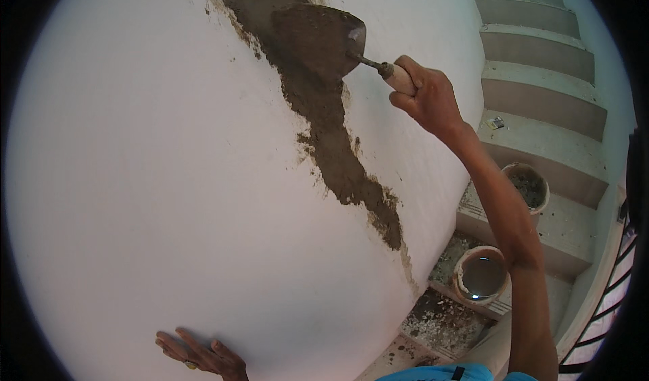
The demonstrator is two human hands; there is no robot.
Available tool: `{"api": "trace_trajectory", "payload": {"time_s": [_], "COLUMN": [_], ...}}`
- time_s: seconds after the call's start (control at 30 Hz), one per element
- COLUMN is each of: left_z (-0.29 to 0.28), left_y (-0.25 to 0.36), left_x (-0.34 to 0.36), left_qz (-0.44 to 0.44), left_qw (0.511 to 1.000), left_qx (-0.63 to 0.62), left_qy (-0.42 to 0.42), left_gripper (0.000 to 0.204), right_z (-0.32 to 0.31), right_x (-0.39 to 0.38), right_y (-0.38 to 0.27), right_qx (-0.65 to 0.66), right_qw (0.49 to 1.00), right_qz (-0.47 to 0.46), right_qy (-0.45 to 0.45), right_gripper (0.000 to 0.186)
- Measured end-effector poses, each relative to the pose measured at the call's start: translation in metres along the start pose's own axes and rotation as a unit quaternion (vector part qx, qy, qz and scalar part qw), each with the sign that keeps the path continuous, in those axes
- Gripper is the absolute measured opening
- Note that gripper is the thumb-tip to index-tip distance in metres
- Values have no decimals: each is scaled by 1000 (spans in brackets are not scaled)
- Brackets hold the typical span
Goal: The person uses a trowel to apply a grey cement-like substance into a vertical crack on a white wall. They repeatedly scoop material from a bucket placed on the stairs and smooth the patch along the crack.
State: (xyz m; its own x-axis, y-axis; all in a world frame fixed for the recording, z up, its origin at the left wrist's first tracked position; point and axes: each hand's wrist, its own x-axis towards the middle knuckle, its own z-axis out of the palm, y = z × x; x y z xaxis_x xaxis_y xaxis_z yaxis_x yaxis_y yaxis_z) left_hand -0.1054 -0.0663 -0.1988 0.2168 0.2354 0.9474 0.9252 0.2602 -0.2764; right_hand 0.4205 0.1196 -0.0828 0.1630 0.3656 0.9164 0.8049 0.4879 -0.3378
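My right hand grips the pale wooden handle of a trowel at the upper middle. The trowel's mortar-smeared blade lies flat against a white wall, pressed on a band of wet grey-brown mortar that runs diagonally down the wall. My left hand rests flat on the wall at the bottom, fingers spread, with a ring on one finger.
Concrete stairs climb on the right. A bucket with mortar stands on one step, and a bucket of water on a lower one. Mortar debris litters the lower steps. A dark railing curves at far right.
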Motion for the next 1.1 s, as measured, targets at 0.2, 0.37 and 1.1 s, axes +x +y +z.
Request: {"api": "trace_trajectory", "payload": {"time_s": [0.2,0.37,1.1], "left_z": [-2,-4,-4], "left_y": [1,1,3], "left_x": [-1,-2,1], "left_qz": [-4,-16,-3], "left_qw": [1000,1000,1000], "left_qx": [1,1,-26], "left_qy": [-4,-18,4], "left_gripper": [67,67,64], "right_z": [9,4,2], "right_x": [4,3,19], "right_y": [-8,-13,-13], "right_qx": [-23,22,-6], "right_qw": [999,1000,997], "right_qz": [-34,-14,-2], "right_qy": [-26,-13,-81], "right_gripper": [24,23,23]}}
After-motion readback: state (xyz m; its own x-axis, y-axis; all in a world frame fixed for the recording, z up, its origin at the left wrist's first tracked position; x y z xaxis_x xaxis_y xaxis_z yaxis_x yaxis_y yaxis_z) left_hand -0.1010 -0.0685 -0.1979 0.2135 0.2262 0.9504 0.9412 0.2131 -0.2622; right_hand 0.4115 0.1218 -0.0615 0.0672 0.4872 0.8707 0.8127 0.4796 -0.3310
